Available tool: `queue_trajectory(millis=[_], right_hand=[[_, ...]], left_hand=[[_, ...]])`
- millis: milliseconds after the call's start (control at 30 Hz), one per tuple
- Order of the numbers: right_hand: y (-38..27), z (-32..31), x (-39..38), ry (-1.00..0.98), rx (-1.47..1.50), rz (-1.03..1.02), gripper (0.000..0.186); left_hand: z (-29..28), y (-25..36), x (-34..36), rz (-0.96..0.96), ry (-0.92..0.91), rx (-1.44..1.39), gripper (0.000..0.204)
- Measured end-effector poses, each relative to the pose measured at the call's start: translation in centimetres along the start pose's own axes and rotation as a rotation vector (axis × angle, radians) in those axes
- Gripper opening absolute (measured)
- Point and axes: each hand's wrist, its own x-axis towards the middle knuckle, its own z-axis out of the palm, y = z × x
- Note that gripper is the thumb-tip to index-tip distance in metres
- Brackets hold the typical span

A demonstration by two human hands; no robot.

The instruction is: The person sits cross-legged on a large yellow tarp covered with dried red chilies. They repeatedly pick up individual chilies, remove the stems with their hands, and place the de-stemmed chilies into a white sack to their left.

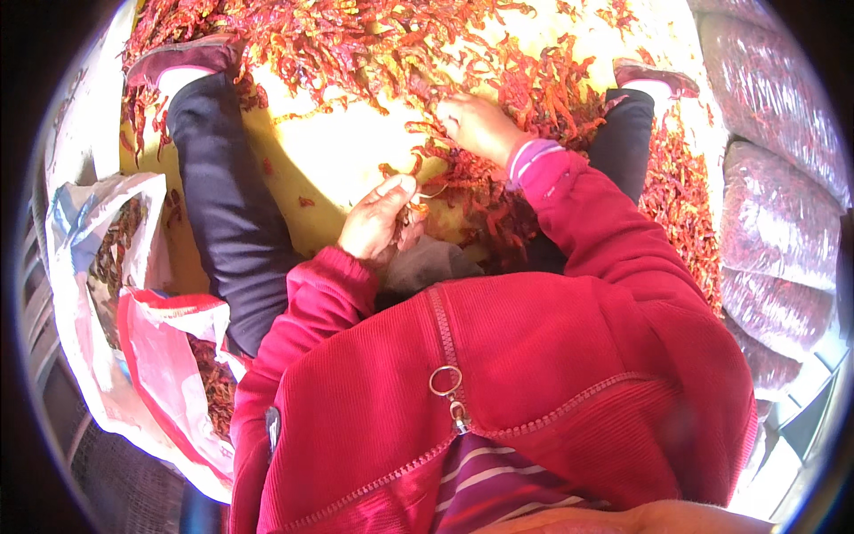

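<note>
Between my outstretched legs, dried red chili peppers (pixel 543 80) lie heaped and scattered on a yellow sheet (pixel 311 151). My left hand (pixel 384 216), low in the middle, is closed on dried chili peppers, with a thin stem poking out past the thumb. Above it and to the right, my right hand (pixel 473 126) is down among the loose peppers, fingers curled; what they hold is hidden. A grey bundle of unclear kind (pixel 427 262) lies just below my left hand, against my red jacket.
My dark-trousered legs (pixel 227 205) border the work area. Open plastic sacks (pixel 165 303) containing dried peppers or pieces stand at my left. Stacked clear bags (pixel 774 214) full of reddish contents line the right side, beside a band of loose peppers (pixel 676 196).
</note>
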Motion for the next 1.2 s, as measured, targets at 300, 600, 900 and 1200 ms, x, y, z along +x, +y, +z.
queue_trajectory(millis=[300, 600, 900, 1200], right_hand=[[-0.9, -1.6, -1.7, 0.146, 0.224, 0.160, 0.013], [-3.9, 0.0, 3.5, 0.058, 0.035, 0.182, 0.033], [-3.2, 0.9, -2.8, -0.178, 0.008, -0.080, 0.014], [0.5, 0.6, 4.2, 0.126, -0.035, 0.265, 0.019]], left_hand=[[0.7, 0.3, -0.6, -0.044, -0.048, -0.049, 0.017], [0.3, 0.3, -0.3, -0.074, -0.096, 0.013, 0.016], [-0.2, 0.0, -0.3, -0.048, -0.264, -0.015, 0.015], [0.6, 0.4, -0.5, -0.029, -0.121, 0.069, 0.014]])
